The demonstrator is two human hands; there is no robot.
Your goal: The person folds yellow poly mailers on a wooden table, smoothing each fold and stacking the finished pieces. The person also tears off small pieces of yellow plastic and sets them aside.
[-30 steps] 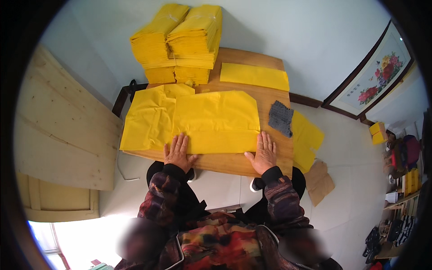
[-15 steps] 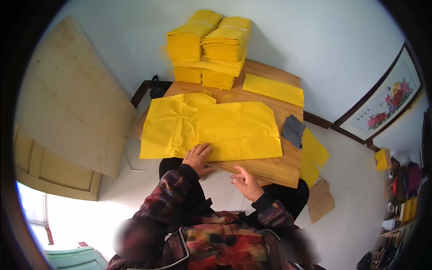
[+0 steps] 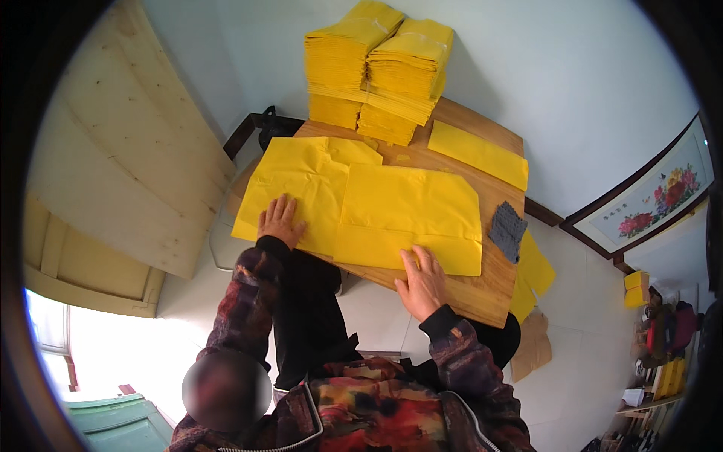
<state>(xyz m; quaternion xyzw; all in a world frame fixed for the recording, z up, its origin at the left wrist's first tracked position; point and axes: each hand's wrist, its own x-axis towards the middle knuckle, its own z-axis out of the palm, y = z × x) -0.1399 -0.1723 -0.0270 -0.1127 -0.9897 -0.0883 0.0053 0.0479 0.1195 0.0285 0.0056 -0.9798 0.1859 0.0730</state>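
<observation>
Two large yellow sheets, of paper or thin plastic, lie side by side on the wooden table. My left hand (image 3: 281, 221) rests flat with fingers spread on the lower part of the creased left sheet (image 3: 290, 173). On the lower edge of the right sheet (image 3: 410, 200), which has a crease along its lower part and a cut upper right corner, my right hand (image 3: 422, 282) lays its outstretched fingers. Neither hand grips anything. The two sheets meet near the table's middle; which one overlaps cannot be made out.
Tall tied stacks of yellow sheets (image 3: 407, 60) stand at the table's back. A folded yellow strip (image 3: 478, 154) and a grey cloth (image 3: 507, 231) lie on the right side of the wooden table (image 3: 471, 297). Yellow and brown pieces (image 3: 533, 346) are on the floor. A board (image 3: 128, 143) leans at left.
My left hand has moved left and up onto the left sheet. My right hand has come forward from the table's edge onto the right sheet. The view has shifted slightly.
</observation>
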